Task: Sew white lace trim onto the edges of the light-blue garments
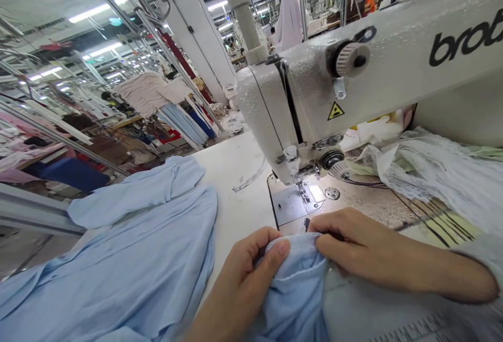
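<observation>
Garment workshop, fluorescent lights, racks of hanging cloth behind. White bench (236,174) carries sewing machine (353,80) at far right. Light blue fabric piece (294,284) lies at near edge, just before needle plate (293,203). Left hand (243,274) pinches its folded edge, thumb on top, grip clamped on cloth. Right hand (365,250) pinches same edge from right, fingers closed on it. Larger blue garment (129,247) spreads over bench's left side. White lace (432,174) heaped at right, under machine arm.
</observation>
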Tool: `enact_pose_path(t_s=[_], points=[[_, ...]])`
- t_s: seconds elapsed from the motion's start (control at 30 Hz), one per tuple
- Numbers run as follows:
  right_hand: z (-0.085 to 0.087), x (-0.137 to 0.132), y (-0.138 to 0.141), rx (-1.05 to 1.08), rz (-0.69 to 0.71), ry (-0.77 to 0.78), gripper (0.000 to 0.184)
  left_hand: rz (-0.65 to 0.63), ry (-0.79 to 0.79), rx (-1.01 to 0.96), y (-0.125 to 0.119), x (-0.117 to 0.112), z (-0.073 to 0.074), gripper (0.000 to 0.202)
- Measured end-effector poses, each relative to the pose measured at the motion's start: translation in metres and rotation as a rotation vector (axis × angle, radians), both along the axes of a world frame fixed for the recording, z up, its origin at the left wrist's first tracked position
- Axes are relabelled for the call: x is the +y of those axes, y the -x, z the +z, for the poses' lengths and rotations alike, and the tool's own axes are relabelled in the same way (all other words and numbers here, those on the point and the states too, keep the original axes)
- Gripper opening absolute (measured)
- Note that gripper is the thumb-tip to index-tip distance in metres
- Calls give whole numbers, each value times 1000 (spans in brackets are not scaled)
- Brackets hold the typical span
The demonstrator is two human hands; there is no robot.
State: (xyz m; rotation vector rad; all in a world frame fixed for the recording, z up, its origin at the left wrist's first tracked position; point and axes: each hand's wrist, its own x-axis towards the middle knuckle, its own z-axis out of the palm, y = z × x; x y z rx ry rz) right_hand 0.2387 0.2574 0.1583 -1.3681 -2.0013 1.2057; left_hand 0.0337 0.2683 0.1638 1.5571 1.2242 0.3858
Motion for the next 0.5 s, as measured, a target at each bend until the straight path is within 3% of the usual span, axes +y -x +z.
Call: enact_pose_path(t_s=[0.37,0.5], points=[[0,-8,4,-40,17,-97,24,-16,-13,-9,2,4,3,36],[-1,-3,4,38,-6,-47,24,33,-206,97,20,-13,9,31]])
